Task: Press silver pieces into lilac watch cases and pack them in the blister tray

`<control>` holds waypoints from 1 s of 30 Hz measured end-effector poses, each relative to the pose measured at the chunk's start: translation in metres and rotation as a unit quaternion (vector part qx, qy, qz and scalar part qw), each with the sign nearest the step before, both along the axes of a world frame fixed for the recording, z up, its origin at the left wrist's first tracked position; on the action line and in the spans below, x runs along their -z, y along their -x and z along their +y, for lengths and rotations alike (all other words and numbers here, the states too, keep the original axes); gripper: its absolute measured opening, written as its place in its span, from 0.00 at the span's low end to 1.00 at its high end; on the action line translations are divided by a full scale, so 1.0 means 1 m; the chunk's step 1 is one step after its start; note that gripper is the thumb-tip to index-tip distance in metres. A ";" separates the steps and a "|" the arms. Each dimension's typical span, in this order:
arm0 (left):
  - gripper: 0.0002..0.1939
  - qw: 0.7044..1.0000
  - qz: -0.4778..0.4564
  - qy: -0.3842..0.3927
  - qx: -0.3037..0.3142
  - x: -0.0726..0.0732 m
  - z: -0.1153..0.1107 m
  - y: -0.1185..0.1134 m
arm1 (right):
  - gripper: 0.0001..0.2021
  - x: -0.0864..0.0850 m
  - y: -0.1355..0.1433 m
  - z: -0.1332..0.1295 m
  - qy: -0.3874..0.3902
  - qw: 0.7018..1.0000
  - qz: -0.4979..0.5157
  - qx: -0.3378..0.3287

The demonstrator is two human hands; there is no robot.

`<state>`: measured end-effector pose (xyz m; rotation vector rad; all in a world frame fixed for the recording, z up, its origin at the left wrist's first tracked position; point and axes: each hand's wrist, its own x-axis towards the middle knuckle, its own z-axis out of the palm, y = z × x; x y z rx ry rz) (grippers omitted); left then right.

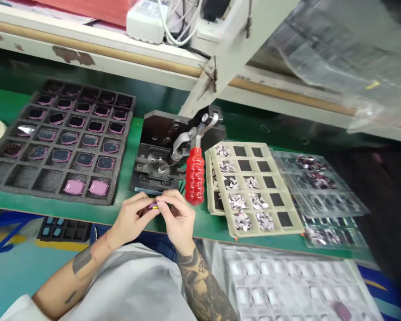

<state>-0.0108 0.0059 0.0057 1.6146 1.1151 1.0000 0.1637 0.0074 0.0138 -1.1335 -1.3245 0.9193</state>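
Between the fingertips of both hands is a small purple watch case (153, 205) with a yellow strip on it, mostly hidden by the fingers. My left hand (132, 217) pinches its left side, and my right hand (178, 219) has thumb and fingers closed at its right side. Just beyond the hands stands a black toggle-clamp fixture (157, 167) with a red ribbed handle (194, 176), which neither hand grips. At the left, a dark foam tray (48, 180) carries several purple-framed watches with dark screens, plus two cases lying purple side up in its front row.
Cream compartment trays (277, 187) with small metallic pieces lie to the right, and clear plastic trays (341, 187) lie beyond them. A white blister tray (287, 292) is below at lower right. A shelf edge (120, 60) and slanted post (234, 53) overhang the bench.
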 end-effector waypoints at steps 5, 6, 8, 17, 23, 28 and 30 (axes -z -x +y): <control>0.11 1.000 -0.021 0.007 -0.012 0.002 0.000 0.001 | 0.10 0.001 -0.015 -0.005 -0.023 0.993 -0.100 -0.052; 0.12 0.999 -0.026 0.008 -0.016 0.003 0.000 0.002 | 0.14 0.002 -0.018 -0.007 -0.030 0.988 -0.128 -0.080; 0.15 0.999 -0.033 0.010 -0.016 0.004 0.001 0.004 | 0.24 0.004 -0.021 -0.011 -0.058 0.975 -0.181 -0.113; 0.11 0.999 -0.023 -0.022 -0.006 0.002 -0.005 0.006 | 0.35 0.007 -0.030 -0.015 -0.160 0.936 -0.298 -0.100; 0.10 0.992 0.009 -0.125 -0.024 0.008 -0.010 -0.001 | 0.28 0.004 -0.085 -0.051 -0.074 0.951 -0.245 0.174; 0.12 0.998 0.002 -0.058 -0.040 0.014 -0.017 0.004 | 0.10 0.016 -0.118 -0.121 0.004 0.920 -0.278 0.276; 0.13 0.998 0.003 -0.046 -0.040 0.014 -0.017 0.007 | 0.09 0.022 -0.125 -0.148 0.044 0.911 -0.301 0.280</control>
